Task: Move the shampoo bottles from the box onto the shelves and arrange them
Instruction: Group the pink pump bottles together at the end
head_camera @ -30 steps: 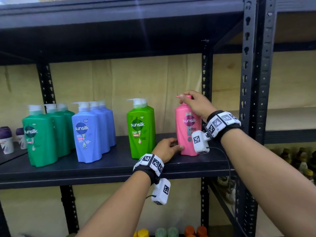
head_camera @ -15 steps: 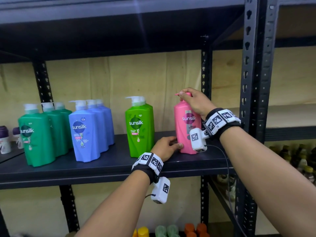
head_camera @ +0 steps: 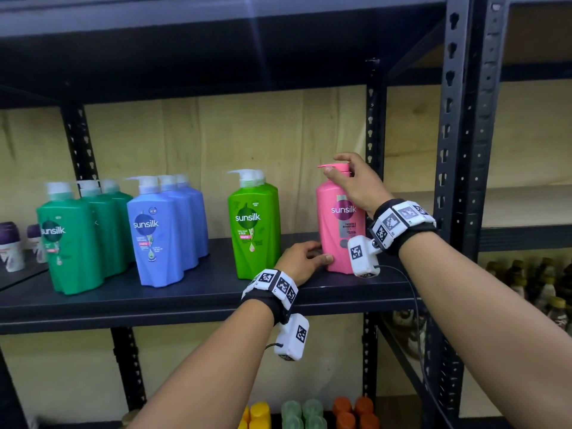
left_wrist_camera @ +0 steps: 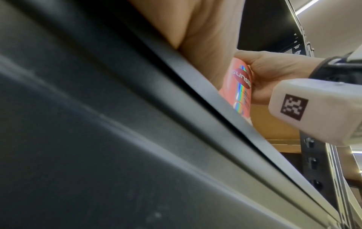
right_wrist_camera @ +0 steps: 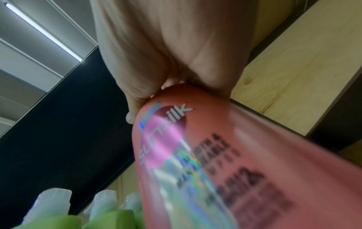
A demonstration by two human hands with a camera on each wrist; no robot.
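I am standing the pink bottle [head_camera: 335, 218] upright on the shelf [head_camera: 185, 292], right of centre in the head view, close to the rack's rear post [head_camera: 374, 150]. My right hand [head_camera: 356, 184] is curling over its top: my thumb and fingers [head_camera: 329, 172] are closing round the pink pump head [head_camera: 334, 166], whose spout is pointing left. In the right wrist view the same grip is showing from below, my palm [right_wrist_camera: 166, 46] sitting on the bottle's shoulder and the label [right_wrist_camera: 162, 139] running down the frame.

My left hand [head_camera: 301, 261] is lying low on the shelf at the bottle's foot, its fingers [head_camera: 323, 258] lightly bent and pressing against the lower left side of the bottle; I am not wrapping them round it. The left wrist view is mostly filled by the shelf edge [left_wrist_camera: 176, 124], with the pink bottle [left_wrist_camera: 240, 86] and my right hand [left_wrist_camera: 274, 71] showing at the upper right.

Left of the pink bottle, a gap apart, the light green bottles [head_camera: 253, 227] are standing in a file running back. Further left the blue bottles [head_camera: 164, 230] and the dark green bottles [head_camera: 74, 239] are standing in files of their own. At the far left edge small white bottles with purple caps [head_camera: 12, 246] are showing. On the shelf below, yellow, pale green and orange caps [head_camera: 309, 413] are lining the bottom of the frame.
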